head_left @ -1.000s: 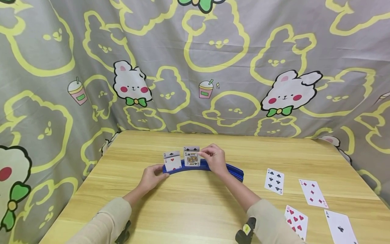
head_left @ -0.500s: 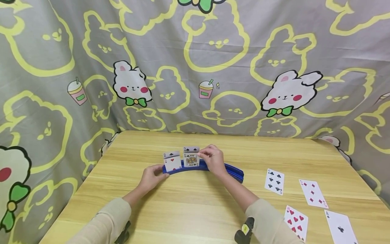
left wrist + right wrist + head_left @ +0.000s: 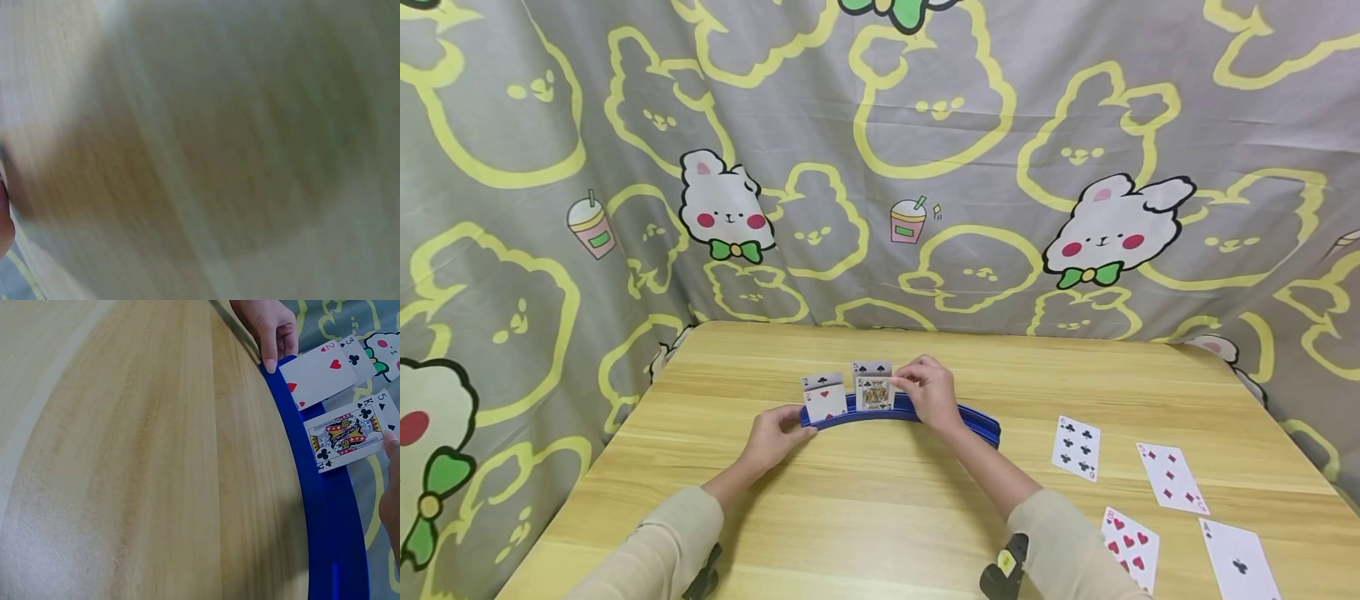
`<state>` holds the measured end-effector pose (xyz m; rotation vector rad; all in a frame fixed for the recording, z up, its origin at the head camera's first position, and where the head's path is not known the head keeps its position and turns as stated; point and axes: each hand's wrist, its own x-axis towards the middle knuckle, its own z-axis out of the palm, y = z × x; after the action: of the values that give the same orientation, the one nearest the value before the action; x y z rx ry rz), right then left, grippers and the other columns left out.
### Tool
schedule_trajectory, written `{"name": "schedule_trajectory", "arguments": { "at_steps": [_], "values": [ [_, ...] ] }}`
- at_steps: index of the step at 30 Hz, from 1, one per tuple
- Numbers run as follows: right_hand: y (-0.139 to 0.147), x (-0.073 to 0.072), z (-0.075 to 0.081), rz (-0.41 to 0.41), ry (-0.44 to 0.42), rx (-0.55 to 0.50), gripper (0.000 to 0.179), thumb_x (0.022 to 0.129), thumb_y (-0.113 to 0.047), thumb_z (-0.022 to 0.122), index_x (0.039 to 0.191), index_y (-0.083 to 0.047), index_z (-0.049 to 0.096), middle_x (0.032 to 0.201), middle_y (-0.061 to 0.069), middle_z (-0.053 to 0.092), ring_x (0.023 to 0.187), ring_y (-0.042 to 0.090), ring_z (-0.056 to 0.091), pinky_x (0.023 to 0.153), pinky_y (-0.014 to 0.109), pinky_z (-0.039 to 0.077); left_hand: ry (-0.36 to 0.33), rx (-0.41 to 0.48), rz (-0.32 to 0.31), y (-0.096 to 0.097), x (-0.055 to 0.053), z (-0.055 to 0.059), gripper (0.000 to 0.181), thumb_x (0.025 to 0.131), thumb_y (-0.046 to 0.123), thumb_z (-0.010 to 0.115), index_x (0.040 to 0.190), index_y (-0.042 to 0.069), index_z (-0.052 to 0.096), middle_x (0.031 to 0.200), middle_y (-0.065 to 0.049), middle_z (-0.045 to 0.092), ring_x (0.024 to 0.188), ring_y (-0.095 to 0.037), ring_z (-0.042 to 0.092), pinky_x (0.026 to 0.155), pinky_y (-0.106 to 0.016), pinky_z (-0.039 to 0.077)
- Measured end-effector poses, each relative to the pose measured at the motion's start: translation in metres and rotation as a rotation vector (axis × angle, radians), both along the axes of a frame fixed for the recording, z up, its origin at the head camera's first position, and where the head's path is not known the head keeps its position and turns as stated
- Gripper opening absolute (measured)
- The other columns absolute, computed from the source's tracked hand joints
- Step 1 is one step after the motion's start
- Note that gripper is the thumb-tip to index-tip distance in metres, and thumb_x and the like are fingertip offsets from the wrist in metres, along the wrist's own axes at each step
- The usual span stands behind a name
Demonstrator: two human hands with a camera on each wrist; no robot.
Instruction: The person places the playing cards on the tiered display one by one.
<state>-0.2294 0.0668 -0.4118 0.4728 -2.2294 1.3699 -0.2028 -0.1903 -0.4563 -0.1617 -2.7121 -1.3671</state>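
Observation:
A curved blue card holder lies on the table, with playing cards standing in its left half. My left hand grips the holder's left end, thumb on the near side. Between thumb and fingertips, my right hand pinches the upper right edge of the king of clubs. That card's lower edge sits in the front of the holder. Behind it rises the five of spades, largely covered. To the left, the two of hearts stands before the three of clubs.
Face up on the table's right lie the six of clubs, five of diamonds, eight of hearts and ace of clubs. A grey patterned curtain hangs behind the wooden table.
The king of clubs has dropped slightly and shifted a little to the right, with my right hand pinching it. My left hand stays on the holder's end.

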Motion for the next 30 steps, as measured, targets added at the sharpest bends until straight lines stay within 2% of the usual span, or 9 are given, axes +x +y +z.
{"name": "schedule_trajectory", "arguments": {
  "at_steps": [7, 17, 30],
  "values": [
    [-0.0018, 0.0012, -0.0033, -0.018, -0.021, 0.003, 0.006, 0.074, -0.007, 0.075, 0.072, -0.001, 0.072, 0.071, 0.009, 0.062, 0.063, 0.012, 0.051, 0.054, 0.016, 0.043, 0.007, 0.005, -0.014, -0.0002, 0.0004, 0.0, 0.027, 0.076, 0.003, 0.073, 0.102, -0.004, 0.067, 0.101, -0.019, 0.069, 0.097, -0.03, 0.065, 0.088, -0.041, 0.054],
    [-0.0038, -0.0008, -0.0033, 0.003, -0.026, -0.019, 0.005, 0.074, -0.005, 0.074, 0.073, 0.0, 0.072, 0.072, 0.01, 0.062, 0.065, 0.013, 0.052, 0.055, 0.016, 0.045, -0.007, -0.011, 0.002, 0.0002, 0.0001, 0.0016, 0.031, 0.076, 0.004, 0.073, 0.105, -0.004, 0.065, 0.104, -0.02, 0.068, 0.1, -0.032, 0.064, 0.092, -0.043, 0.052],
    [-0.0066, -0.0001, -0.0035, -0.004, -0.096, -0.021, 0.006, 0.075, -0.008, 0.075, 0.075, -0.003, 0.073, 0.072, 0.008, 0.062, 0.067, 0.013, 0.051, 0.057, 0.015, 0.042, -0.018, 0.006, 0.002, 0.0003, -0.0006, -0.0002, 0.028, 0.076, 0.003, 0.072, 0.103, -0.003, 0.066, 0.103, -0.019, 0.068, 0.099, -0.031, 0.064, 0.091, -0.042, 0.052]
  ]
}}
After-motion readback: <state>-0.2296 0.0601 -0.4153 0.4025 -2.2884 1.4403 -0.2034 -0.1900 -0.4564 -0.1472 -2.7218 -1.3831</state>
